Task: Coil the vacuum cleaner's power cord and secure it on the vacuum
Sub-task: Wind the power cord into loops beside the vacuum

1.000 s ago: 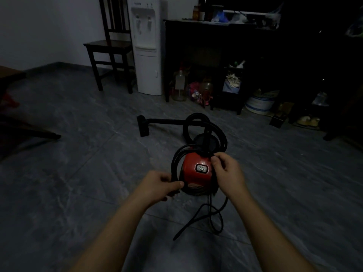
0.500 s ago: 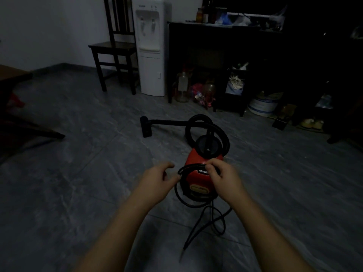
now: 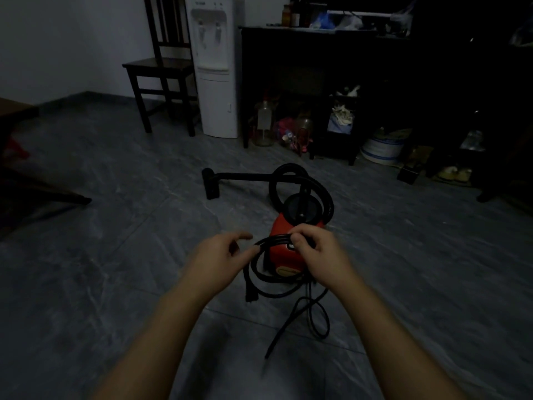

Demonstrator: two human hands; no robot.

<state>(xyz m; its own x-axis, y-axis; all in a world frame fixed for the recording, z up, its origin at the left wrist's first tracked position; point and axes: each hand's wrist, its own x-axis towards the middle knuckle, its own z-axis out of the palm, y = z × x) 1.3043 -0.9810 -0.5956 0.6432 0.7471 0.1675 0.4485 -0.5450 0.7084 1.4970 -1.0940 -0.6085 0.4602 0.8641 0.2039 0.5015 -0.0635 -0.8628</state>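
Dim room. Grey tiled floor (image 3: pixel 115 255) fills most of the view. Far wall, right: long dark cabinet (image 3: pixel 302 59), its top crowded with bottles and bags (too dark to identify), with jars and a bucket on the floor at its foot. Just left of it stands a white water dispenser (image 3: pixel 215 82), then a dark wooden chair (image 3: pixel 161 67).

Centre floor: red vacuum (image 3: pixel 284 258), upright, directly ahead of the person. Its black hose (image 3: pixel 323 194) loops over the far end. The rigid wand (image 3: pixel 245 176) runs left from the hose and lies flat, nozzle down on the tiles.

Power cord (image 3: pixel 256 272): several black loops gathered into a coil that sits over the near top of the vacuum and hangs down its left side. A plug-like end dangles at the coil's lower left. A loose tail lies in a small loop on the floor, just in front of the vacuum.

Right hand (image 3: pixel 320 255): fingers curled round the bundled loops, on top of the red body.

Left hand (image 3: pixel 219 261): forefinger and thumb apart, gripping nothing. Thumb tip is at the coil's left edge (touching or not, motion blur prevents a call).
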